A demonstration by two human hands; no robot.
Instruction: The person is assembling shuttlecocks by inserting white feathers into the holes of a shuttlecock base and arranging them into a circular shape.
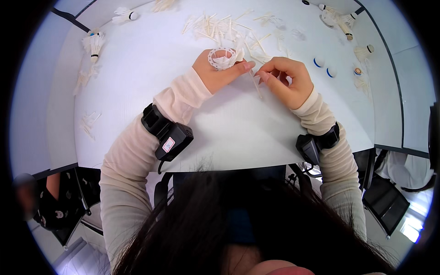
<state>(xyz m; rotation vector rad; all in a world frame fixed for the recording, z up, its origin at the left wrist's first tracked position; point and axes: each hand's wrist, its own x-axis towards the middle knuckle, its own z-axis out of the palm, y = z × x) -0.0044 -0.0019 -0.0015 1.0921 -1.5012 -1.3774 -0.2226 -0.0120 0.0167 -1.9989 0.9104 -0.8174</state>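
Observation:
My left hand point(211, 75) is closed around a white plastic shuttlecock skirt with a holed ring point(210, 58), and white feather pieces show beside it. From near the left thumb tip, a thin pale feather shaft point(257, 88) slants down toward me. My right hand point(293, 85) is closed in a pinch, thumb and forefinger at this shaft just right of the left thumb. Its other fingers curl inward. Beyond both hands lies a loose heap of feather shafts point(213, 26) on the white table point(238, 133).
Shuttlecocks point(94, 48) lie along the left edge, with another point(124, 16) at the back left. More shuttlecocks point(344, 26) sit at the far right. Two white caps with blue edges point(331, 72) are right of my right hand. Low partitions point(389, 68) border the table.

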